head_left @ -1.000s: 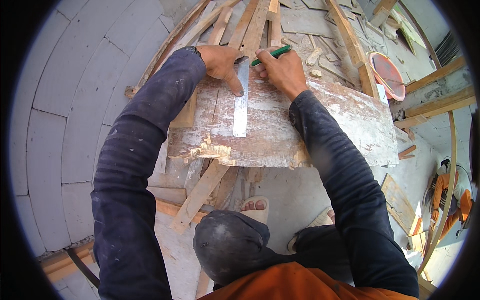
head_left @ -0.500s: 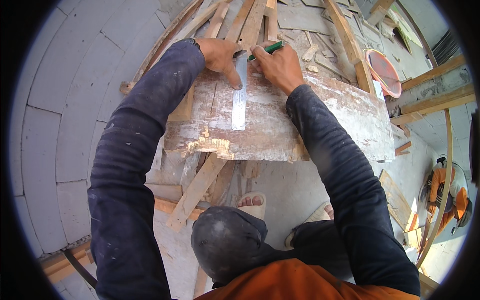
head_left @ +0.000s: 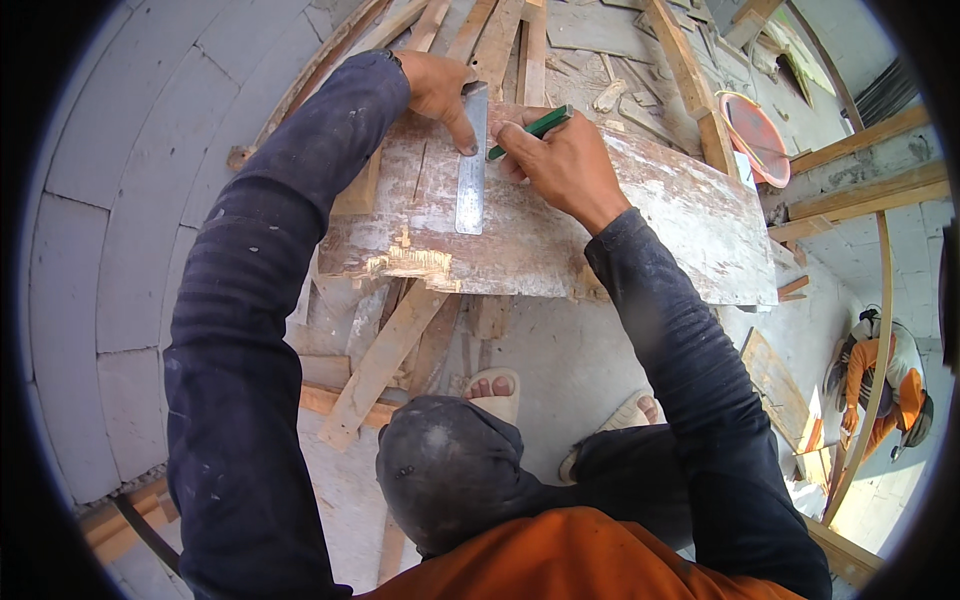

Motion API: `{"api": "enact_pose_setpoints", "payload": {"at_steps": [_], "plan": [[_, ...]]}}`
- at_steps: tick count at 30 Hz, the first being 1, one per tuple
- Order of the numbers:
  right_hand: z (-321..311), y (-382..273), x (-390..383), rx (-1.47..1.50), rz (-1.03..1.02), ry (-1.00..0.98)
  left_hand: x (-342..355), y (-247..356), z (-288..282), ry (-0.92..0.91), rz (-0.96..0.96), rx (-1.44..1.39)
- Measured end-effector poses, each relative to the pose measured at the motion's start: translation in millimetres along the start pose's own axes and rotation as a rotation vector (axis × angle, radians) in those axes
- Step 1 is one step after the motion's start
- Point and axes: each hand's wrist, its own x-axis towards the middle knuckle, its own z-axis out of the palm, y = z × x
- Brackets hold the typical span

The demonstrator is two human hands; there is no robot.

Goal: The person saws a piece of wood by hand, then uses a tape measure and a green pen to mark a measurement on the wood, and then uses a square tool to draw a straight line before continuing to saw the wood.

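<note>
My left hand (head_left: 445,100) holds a metal straightedge (head_left: 468,195) at its upper end, thumb pressed on it, on a worn wooden board (head_left: 700,230) with flaking pale coating and a splintered patch on the near edge. My right hand (head_left: 555,165) grips a green pencil (head_left: 540,127), its tip down beside the straightedge's right edge.
Timber lengths (head_left: 680,60) and scraps lie beyond and beneath the board. A wall of pale blocks (head_left: 110,240) runs along the left. A pink basin (head_left: 750,135) sits at the upper right. At the lower right a person in orange (head_left: 880,385) bends beside a thin strip of wood.
My right hand and pencil have moved toward me along the straightedge. My left hand still presses on it. The board and surroundings sit higher in the picture.
</note>
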Motion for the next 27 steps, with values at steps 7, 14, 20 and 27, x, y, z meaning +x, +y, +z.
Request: {"api": "enact_pose_setpoints", "payload": {"at_steps": [7,14,20,27], "plan": [[-6,-21,-46,-0.091,0.027,-0.082,1,1,4,0.037,0.001,0.035],[-6,-37,-74,-0.122,-0.074,-0.052,6,-2,7,0.056,0.028,0.034],[-11,-49,-85,-0.149,-0.028,-0.152,6,-3,8,0.064,0.007,0.035],[-17,-29,-32,0.086,0.069,0.056,4,1,3,0.003,-0.019,-0.031]]}}
